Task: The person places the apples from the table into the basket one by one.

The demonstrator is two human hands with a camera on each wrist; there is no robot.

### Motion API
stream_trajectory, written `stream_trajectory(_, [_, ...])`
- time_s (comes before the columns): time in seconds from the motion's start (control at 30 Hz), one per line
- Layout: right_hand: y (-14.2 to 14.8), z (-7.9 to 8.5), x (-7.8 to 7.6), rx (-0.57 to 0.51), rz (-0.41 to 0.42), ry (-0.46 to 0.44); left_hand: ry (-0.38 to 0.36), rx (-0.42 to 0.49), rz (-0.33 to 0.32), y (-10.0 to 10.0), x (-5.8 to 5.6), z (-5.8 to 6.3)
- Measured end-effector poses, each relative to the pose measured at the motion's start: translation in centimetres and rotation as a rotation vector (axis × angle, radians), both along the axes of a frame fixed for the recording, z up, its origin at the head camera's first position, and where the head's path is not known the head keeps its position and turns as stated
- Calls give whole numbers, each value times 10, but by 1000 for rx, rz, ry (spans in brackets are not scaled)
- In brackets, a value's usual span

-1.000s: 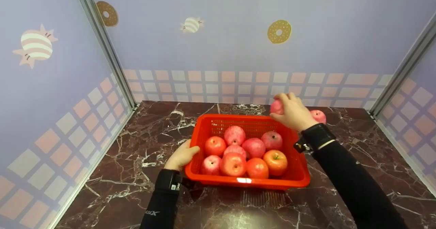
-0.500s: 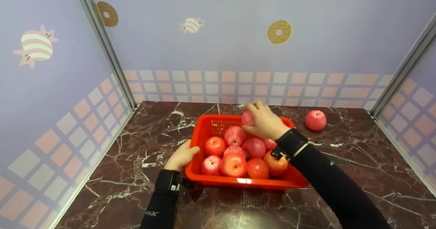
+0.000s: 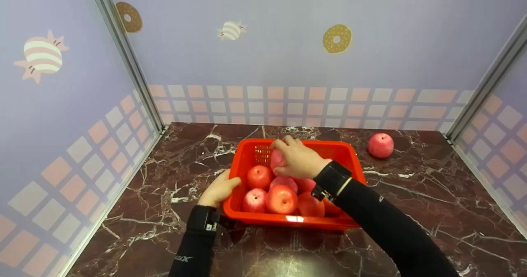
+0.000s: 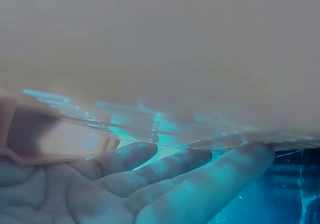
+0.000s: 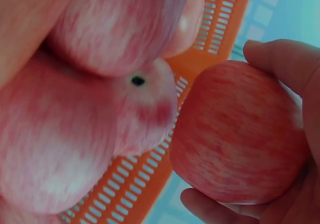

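A red plastic basket stands on the table, holding several red and orange-red apples. My left hand grips its left rim, thumb over the edge; in the left wrist view the fingers lie nearly straight against the outer wall. My right hand is over the back left part of the basket. It holds a red apple between thumb and fingers, close to other apples in the right wrist view. My right hand and forearm hide some of the fruit.
One pink-red apple lies on the dark marbled table, behind and right of the basket. A patterned wall closes off the back, and side panels stand left and right.
My right hand has carried the apple leftward and down from the back right corner to the basket's back left part. The left hand and the basket have stayed in place.
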State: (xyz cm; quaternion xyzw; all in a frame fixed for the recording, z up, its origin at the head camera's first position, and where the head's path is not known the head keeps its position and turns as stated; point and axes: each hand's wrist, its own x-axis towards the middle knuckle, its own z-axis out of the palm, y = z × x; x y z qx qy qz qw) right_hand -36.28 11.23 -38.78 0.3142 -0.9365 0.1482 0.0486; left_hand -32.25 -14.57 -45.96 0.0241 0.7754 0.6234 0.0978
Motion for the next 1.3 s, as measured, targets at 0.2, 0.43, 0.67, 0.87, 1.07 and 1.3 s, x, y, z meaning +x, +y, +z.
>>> stream_trajectory(0.2, [-9, -5, 2, 6, 37, -23, -4, -1, 11, -1, 0, 0])
stream_trajectory(0.43, [-15, -11, 4, 38, 61, -70, -5, 1, 13, 0, 0, -1])
stream_trajectory(0.67, [-15, -13, 3, 33, 62, -83, -17, 6, 30, 1, -2, -2])
stream_trajectory(0.87, [-14, -11, 4, 31, 72, -97, 1, -4, 10, 1, -1, 0])
stream_trajectory(1.07, [-13, -8, 5, 21, 76, -98, 11, -7, 4, -1, -2, -2])
stream_trajectory(1.3, [-10, -5, 5, 22, 80, -90, 17, -15, 5, 0, -1, -1])
